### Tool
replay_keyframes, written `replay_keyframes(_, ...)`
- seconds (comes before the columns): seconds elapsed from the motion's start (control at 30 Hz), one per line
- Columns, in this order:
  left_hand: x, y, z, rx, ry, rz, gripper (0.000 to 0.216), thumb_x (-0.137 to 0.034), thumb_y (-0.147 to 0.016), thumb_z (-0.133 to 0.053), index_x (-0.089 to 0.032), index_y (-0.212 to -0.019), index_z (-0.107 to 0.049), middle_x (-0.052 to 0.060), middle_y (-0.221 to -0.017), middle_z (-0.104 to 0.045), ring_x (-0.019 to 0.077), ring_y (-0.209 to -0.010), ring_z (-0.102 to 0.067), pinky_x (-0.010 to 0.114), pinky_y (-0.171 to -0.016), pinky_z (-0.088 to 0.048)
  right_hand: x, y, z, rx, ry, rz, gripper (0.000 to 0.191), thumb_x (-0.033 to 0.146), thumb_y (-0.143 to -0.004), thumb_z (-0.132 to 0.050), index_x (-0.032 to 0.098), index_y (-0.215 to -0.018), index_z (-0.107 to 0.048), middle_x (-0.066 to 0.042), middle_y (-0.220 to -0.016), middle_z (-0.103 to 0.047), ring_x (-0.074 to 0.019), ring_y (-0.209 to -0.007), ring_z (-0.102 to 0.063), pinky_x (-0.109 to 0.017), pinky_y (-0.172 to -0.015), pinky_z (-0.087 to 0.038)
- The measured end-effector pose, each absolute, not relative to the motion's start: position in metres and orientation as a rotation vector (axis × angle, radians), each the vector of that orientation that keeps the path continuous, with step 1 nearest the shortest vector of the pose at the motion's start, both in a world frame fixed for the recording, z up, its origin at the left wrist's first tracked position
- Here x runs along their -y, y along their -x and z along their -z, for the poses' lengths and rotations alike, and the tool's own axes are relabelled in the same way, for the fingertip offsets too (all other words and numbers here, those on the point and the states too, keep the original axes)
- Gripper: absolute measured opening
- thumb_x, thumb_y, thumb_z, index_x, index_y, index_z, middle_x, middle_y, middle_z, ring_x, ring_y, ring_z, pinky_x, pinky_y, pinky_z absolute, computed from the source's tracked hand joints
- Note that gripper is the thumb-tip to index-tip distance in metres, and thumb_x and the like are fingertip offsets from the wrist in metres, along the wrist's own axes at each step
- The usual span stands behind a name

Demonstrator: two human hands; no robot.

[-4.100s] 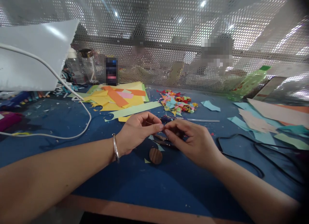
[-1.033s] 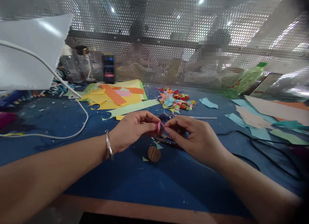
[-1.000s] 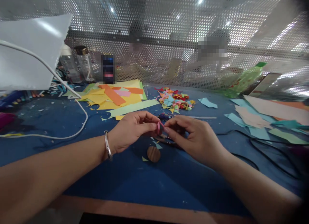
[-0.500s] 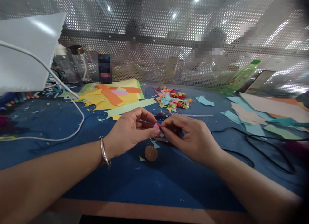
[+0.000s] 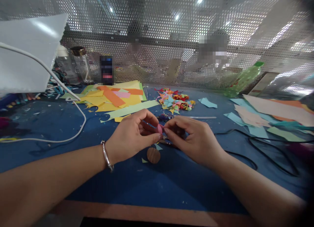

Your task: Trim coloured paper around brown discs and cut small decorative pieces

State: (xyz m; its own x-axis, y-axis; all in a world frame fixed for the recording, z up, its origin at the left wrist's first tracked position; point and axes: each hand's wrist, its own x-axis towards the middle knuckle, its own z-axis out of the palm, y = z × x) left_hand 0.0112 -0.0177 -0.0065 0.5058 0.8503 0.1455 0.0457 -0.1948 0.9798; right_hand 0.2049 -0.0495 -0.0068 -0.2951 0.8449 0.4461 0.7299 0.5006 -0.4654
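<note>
A small pink piece of paper (image 5: 160,128) is held between my two hands above the blue table. My left hand (image 5: 134,130), with a silver bangle at the wrist, has its thumb and fingertips closed around the paper's left side. From the right, my right hand (image 5: 193,135) pinches the paper's other end between thumb and forefinger. Just below them a round wooden disc (image 5: 153,155) lies on the table, with a small green paper scrap (image 5: 144,160) beside it. Behind my right fingers a dark object is mostly hidden, so I cannot tell its kind.
Beyond my hands lies a heap of small colourful paper pieces (image 5: 175,99). Yellow paper sheets (image 5: 105,104) are at the left back, cut paper sheets (image 5: 272,109) at the right. A white cable (image 5: 84,122) and a black cable (image 5: 255,145) cross the table. A perforated metal screen (image 5: 157,67) stands behind.
My left thumb has shifted slightly down and away from the fingers, so more of the pink paper shows, now looking rounded. My right hand has hardly moved.
</note>
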Motion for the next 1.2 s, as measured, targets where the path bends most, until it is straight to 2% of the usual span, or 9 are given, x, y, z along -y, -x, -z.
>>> replay_keyframes(0.23,0.0207,-0.0123,0.0076,-0.802,-1.661,-0.934,0.038,-0.014,-0.069,-0.076,-0.019,-0.097,-0.051,0.000,-0.090,-0.063,0.0126,-0.075,-0.067,0.027,-0.070,-0.059,0.0484,-0.2054,0.0083,2.116,1.274,-0.198,0.012,0.021,-0.089,-0.055,0.020,-0.079,-0.062,-0.001,-0.069,-0.062,-0.0124,-0.059,-0.054,-0.023,-0.056,-0.042)
replay_keyframes(0.57,0.0153,-0.0099,0.0136,-0.726,-1.635,-0.925,0.040,-0.014,-0.072,-0.076,-0.019,-0.101,-0.049,0.001,-0.090,-0.063,0.0134,-0.082,-0.068,0.032,-0.081,-0.058,0.0476,-0.2064,0.0076,2.094,1.279,-0.228,0.011,0.020,-0.089,-0.056,0.019,-0.081,-0.065,-0.001,-0.070,-0.062,-0.0117,-0.059,-0.053,-0.022,-0.055,-0.042)
replay_keyframes(1.2,0.0192,-0.0098,0.0112,-0.778,-1.912,-1.024,0.031,-0.012,-0.076,-0.070,-0.020,-0.100,-0.052,-0.001,-0.086,-0.066,0.0123,-0.080,-0.070,0.025,-0.077,-0.060,0.0489,-0.2038,0.0145,2.052,1.150,-0.190,0.007,0.024,-0.090,-0.063,0.018,-0.088,-0.066,-0.001,-0.074,-0.064,-0.0122,-0.061,-0.057,-0.025,-0.058,-0.046)
